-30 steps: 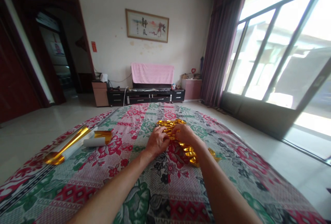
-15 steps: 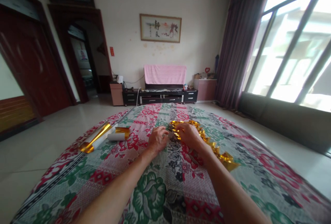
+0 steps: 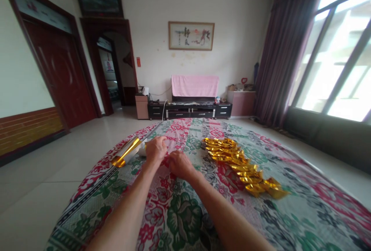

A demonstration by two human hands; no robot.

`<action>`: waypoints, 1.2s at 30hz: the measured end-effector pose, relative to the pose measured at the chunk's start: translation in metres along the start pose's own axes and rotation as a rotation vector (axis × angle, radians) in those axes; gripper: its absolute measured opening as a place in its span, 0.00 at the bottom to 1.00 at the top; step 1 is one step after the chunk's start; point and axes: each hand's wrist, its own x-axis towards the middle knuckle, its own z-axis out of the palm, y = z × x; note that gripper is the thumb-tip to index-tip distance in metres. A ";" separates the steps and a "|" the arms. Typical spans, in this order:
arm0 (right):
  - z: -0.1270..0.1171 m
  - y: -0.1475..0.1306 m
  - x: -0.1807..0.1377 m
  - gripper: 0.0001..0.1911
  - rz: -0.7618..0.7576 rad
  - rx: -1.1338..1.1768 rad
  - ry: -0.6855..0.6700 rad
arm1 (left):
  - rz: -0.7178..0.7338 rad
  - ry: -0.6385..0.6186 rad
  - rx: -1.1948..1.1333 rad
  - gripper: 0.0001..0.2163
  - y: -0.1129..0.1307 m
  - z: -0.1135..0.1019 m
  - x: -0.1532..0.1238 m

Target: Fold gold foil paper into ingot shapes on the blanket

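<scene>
My left hand is over the left middle of the flowered cloth, its fingers bent and closed. It partly covers a small white-and-gold paper roll; whether it touches the roll is hidden. Close by on the right, my right hand has its fingers curled in toward the left hand. What either hand holds, if anything, I cannot make out. Right of both hands, several folded gold paper ingots lie in a slanting, overlapping row. A larger curled gold paper sheet with a white back rests farther left.
The patterned cloth covers a large rounded surface under my hands. Beyond it are a low black TV cabinet and a pink cloth draped over a screen. A dark curtain and window stand right, a red door left.
Both hands have moved left, away from the gold paper ingots, which now lie untouched. The left hand has come to the small roll. The view has shifted slightly left.
</scene>
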 end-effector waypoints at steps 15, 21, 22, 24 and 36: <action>0.042 -0.041 0.023 0.13 0.142 0.148 0.088 | -0.261 -0.070 0.121 0.15 -0.020 -0.014 0.003; 0.042 -0.042 0.021 0.14 0.133 0.064 0.100 | -0.288 -0.231 0.136 0.14 -0.028 -0.002 0.005; 0.042 -0.042 0.021 0.14 0.131 0.050 0.101 | -0.294 -0.243 0.141 0.14 -0.030 0.000 0.005; 0.043 -0.042 0.021 0.15 0.127 0.028 0.085 | -0.296 -0.270 0.148 0.15 -0.033 0.003 0.003; 0.039 -0.044 0.018 0.12 0.141 -0.011 0.075 | -0.231 -0.408 0.199 0.14 -0.028 -0.001 0.006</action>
